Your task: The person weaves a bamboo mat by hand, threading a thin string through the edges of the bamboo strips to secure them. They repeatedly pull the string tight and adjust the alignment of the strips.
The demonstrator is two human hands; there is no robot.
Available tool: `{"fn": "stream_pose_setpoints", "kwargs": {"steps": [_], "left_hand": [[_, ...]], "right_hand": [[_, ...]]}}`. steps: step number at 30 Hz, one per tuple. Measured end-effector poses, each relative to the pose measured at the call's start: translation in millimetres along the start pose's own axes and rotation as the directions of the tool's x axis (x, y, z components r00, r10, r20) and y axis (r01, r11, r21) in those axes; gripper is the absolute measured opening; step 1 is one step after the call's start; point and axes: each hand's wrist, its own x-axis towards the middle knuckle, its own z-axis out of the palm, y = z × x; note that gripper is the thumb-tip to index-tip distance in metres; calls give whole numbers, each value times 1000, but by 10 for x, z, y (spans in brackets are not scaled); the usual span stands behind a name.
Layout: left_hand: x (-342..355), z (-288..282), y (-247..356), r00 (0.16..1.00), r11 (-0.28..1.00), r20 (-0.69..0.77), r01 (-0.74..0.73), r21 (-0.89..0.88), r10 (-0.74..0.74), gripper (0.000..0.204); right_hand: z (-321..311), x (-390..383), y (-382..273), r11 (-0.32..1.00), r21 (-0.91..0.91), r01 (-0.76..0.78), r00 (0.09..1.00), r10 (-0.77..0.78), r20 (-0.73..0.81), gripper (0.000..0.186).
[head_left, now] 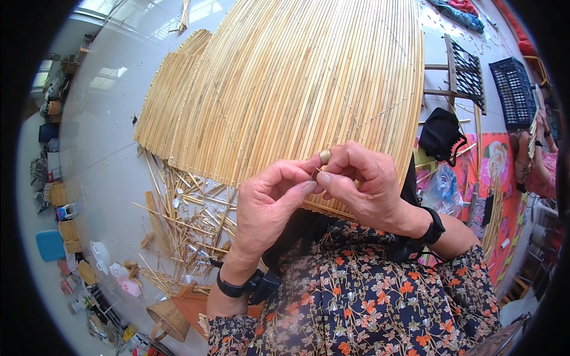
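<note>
My left hand [270, 199] and my right hand [368, 187] meet above the near edge of a large mat of pale reed stalks [291, 89]. Thumb and forefinger of each hand are pinched together, tip to tip. Between them shows a thin, needle-like thing [316, 172]; it is too small to make out fully. A dimpled gold thimble ring [325, 156] sits on a finger where the hands meet, apparently on the right hand. Rows of light stitching run across the stalks of the mat, which reaches away from my lap and bends at the far left.
Loose reed offcuts [199, 207] litter the floor at the left, near a wicker basket [169, 319]. To the right are a small folding stool [463, 74], a dark blue crate [512, 92], a black bag [440, 135] and clear plastic [442, 191]. Another person's arm [540, 169] shows at far right.
</note>
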Motion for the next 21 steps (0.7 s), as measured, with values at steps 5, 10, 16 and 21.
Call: {"fn": "stream_pose_setpoints", "kwargs": {"steps": [5,10,16,21], "left_hand": [[-1,22,-4,999,998,-35,19,-60,-21,11],[-3,23,2,999,999,-31,14,-50,-16,10],[0,25,-9,999,999,-31,10,-46,-11,10],[-1,11,-13,1000,998,-19,18,-54,-19,10]], "right_hand": [[1,3,-11,1000,17,-20,1000,20,5,12],[18,-3,29,1000,-8,-1,1000,1,-8,13],[25,-4,64,1000,-18,19,1000,-19,-21,13],[27,10,37,1000,-3,28,999,-28,-18,12]]}}
